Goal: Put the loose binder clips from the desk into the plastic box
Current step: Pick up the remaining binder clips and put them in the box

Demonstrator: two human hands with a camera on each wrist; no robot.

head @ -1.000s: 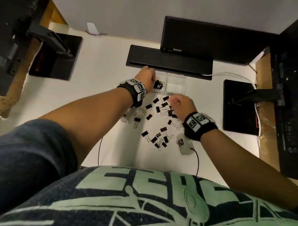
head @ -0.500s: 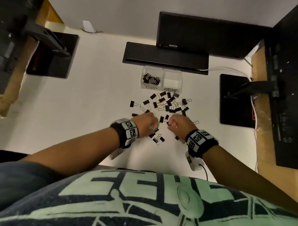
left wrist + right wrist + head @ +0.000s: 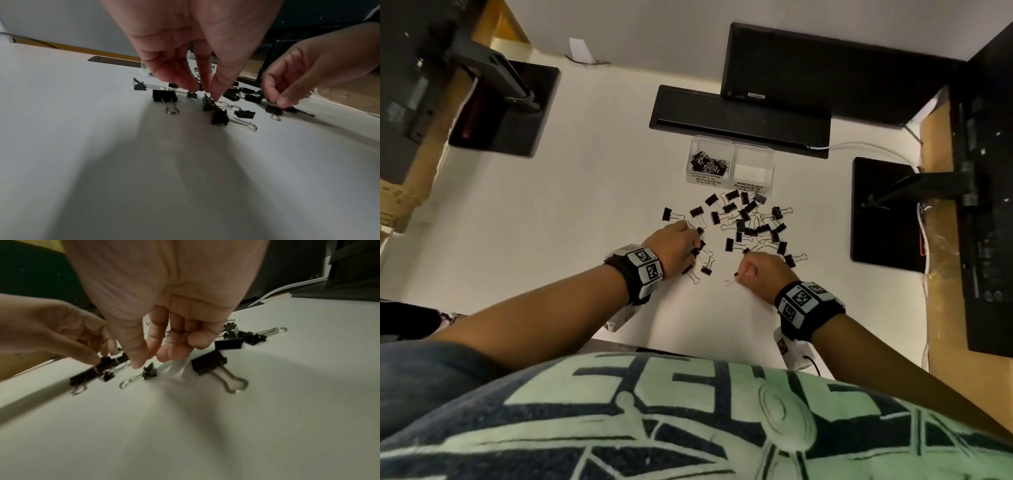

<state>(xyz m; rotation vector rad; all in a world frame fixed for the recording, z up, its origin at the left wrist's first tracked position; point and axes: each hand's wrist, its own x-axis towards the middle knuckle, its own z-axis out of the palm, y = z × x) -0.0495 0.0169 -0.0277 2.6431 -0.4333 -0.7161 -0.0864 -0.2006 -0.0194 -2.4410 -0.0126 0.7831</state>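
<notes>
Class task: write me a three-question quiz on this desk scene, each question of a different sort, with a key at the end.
1. True or false: the compartment labelled small binder clips of the plastic box holds clips.
2. The medium compartment looks: A full, B empty, C lidded?
3. Fill in: the left hand and right hand both reach into the loose binder clips lying on the ____.

Key: 1 true; 2 B; 3 desk.

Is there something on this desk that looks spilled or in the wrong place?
Yes. Many black binder clips lie scattered loose on the desk in front of the plastic box. Its left compartment holds clips; the right one looks empty.
</notes>
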